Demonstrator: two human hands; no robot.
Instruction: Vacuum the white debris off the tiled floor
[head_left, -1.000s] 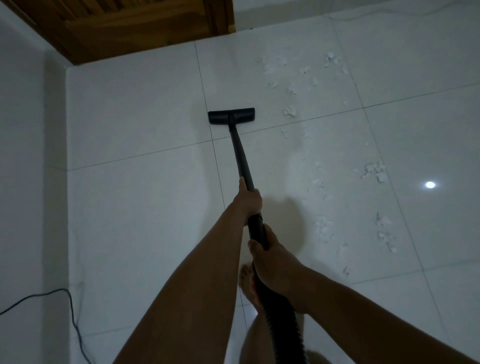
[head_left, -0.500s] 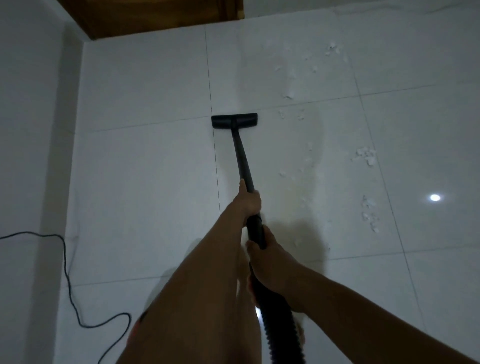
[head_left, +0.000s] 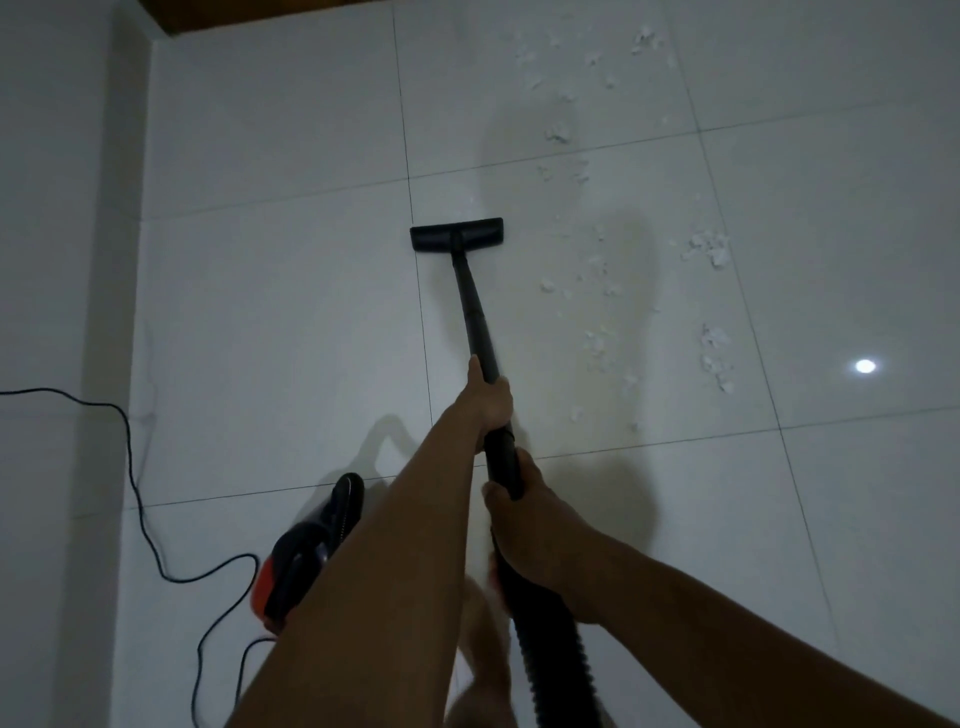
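The left hand (head_left: 488, 400) is the forward one, fingers wrapped round the black wand (head_left: 474, 317) partway up its length. The right hand (head_left: 537, 525) sits just behind it, closer to the body, clenched round the thicker end of the wand right where the ribbed hose (head_left: 553, 660) joins on. Both arms are stretched out ahead, the left coming in from the lower left and the right from the lower right.

Follow the wand away from the hands and you hit the nozzle head (head_left: 457, 235), lying flat on the tiled floor (head_left: 285, 338) with its left end about on a grout line. The white debris (head_left: 597, 291) is all off to the right of the nozzle. There's a loose scatter of bits near the wand's right side, two clumps further right, and more flecks up on the far tiles. None of it touches the nozzle.

Down at the lower left, partly behind the left forearm, is the vacuum body (head_left: 306, 551), black with an orange patch. A black power cord (head_left: 137, 483) snakes across the floor beside it toward the white wall (head_left: 52, 208) on the left. A strip of brown wood (head_left: 249, 8) shows at the top edge, and there's a bright round light reflection (head_left: 865, 366) on a tile at right.
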